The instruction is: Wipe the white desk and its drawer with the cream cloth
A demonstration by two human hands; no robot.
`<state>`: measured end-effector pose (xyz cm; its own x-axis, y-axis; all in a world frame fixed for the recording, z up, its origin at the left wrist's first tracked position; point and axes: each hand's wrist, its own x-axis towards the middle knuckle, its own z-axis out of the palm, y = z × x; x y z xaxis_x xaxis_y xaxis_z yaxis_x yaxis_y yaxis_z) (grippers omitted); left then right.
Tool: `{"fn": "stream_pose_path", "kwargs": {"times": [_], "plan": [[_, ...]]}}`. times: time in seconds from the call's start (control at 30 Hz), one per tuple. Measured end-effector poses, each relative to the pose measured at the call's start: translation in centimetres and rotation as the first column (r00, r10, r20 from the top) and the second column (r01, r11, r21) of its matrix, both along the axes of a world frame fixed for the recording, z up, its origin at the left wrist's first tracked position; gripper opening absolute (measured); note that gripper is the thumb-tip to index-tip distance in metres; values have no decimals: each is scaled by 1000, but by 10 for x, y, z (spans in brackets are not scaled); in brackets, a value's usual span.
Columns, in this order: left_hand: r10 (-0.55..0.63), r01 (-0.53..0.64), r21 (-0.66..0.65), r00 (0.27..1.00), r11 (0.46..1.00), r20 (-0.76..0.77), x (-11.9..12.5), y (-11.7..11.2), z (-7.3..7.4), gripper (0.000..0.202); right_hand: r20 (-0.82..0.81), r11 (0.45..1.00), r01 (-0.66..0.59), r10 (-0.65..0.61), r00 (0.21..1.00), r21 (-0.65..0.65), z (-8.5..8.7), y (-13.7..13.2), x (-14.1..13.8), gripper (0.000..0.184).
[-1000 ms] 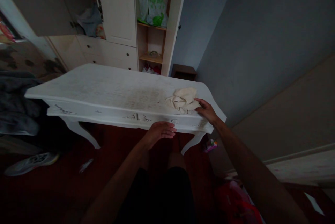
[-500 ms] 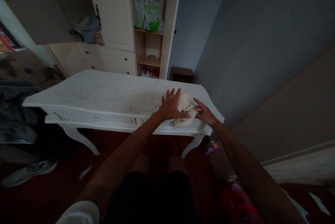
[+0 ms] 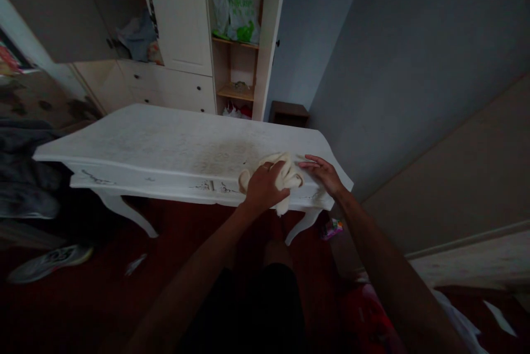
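A crumpled cream cloth [image 3: 286, 174] lies bunched at the front right edge of a dusty white table [image 3: 165, 144]. My left hand [image 3: 263, 188] is closed around the cloth, part of which hangs down over the table's edge. Just right of the cloth, my right hand [image 3: 323, 174] rests on the tabletop, fingers stretched out and close to the cloth. A darker grimy patch marks the tabletop just left of the cloth.
Behind the table stands a cream wardrobe [image 3: 178, 17] with open shelves holding plastic bags [image 3: 234, 6]. A small dark stool [image 3: 289, 114] sits by the grey wall. A shoe [image 3: 49, 261] and scraps lie on the red floor; dark clothing is piled at the left.
My left hand rose from the table's front edge onto the cloth, then closed on it and pulled it toward the near edge. My right hand stayed beside it.
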<state>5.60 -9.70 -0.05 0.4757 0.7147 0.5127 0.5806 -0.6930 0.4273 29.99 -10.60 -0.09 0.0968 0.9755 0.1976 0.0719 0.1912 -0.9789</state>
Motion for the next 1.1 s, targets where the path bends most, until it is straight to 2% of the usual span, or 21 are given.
{"fn": "stream_pose_path", "kwargs": {"times": [0.1,0.17,0.3,0.4,0.47,0.63,0.73,0.83,1.0,1.1], "plan": [[89,-91,19,992,996,94,-39,-27,-29,75,48,1000,16,-15,999,-16,-1,-1,-5,48],[153,-161,40,976,986,152,-65,-36,-50,75,70,999,19,-16,997,-38,-1,-1,-7,47],[340,-356,66,923,932,183,-104,-34,-81,72,94,998,25,-19,995,-63,-1,-1,-8,46],[366,-377,82,922,923,127,-118,-27,-96,66,93,997,20,-14,996,-68,-2,-1,-9,45],[387,-390,44,919,920,72,-122,-25,-105,62,90,997,19,-12,996,-74,-2,0,-10,44],[461,-457,-93,887,885,28,-116,-23,-120,63,110,998,33,-26,994,-61,-2,1,-10,43],[486,-472,-158,872,867,55,-102,-24,-121,66,129,998,34,-27,991,-59,-1,1,-11,43],[493,-477,-166,867,863,71,-81,-28,-118,67,143,998,39,-30,989,-55,-1,1,-12,41],[334,-336,-96,942,937,-40,-43,-36,-112,61,119,998,29,-21,993,-63,-3,2,-11,41],[283,-292,-111,955,950,-88,-32,-38,-114,60,128,998,32,-25,991,-56,-5,3,-10,40]]}}
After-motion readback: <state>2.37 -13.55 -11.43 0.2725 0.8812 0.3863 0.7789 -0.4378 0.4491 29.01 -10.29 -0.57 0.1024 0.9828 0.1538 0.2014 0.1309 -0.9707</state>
